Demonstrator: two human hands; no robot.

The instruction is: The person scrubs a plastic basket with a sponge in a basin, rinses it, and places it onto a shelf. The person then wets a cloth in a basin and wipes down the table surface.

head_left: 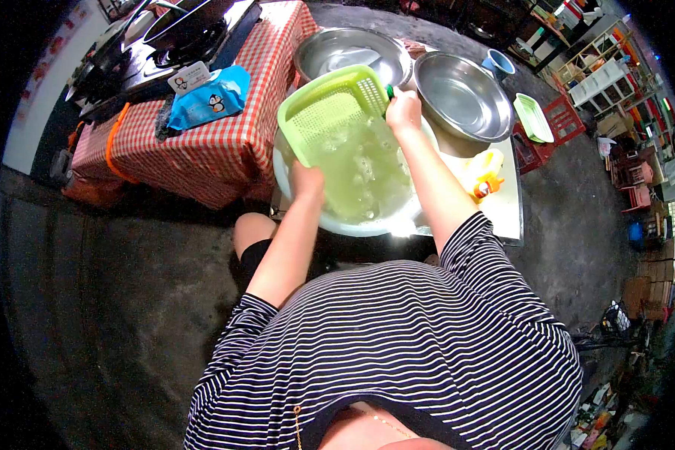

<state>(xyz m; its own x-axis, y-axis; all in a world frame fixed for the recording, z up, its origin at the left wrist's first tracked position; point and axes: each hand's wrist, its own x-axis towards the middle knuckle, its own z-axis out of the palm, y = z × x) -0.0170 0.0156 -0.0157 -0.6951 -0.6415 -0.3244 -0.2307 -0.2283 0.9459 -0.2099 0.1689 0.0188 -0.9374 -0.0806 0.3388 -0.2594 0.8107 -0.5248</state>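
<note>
A light green plastic strainer basket [330, 112] is tilted in a pale wash basin [375, 227], its near part under cloudy, sudsy water. My left hand [307, 182] is closed on the basket's near left side, fingers partly hidden. My right hand [403, 110] is closed at the basket's right rim. From its fingers a small dark green thing [390, 91] sticks out, too little of it visible to name. Just right of the basin stands a yellow bottle [486, 163] with an orange cap.
Two steel basins [463, 94] stand behind the wash basin. A blue wipes pack [210, 99] lies on a checked tablecloth [225, 161] at left, near a black wok [187, 26]. At right are a blue cup [499, 63], a green tray [533, 118] and a red stool [564, 120].
</note>
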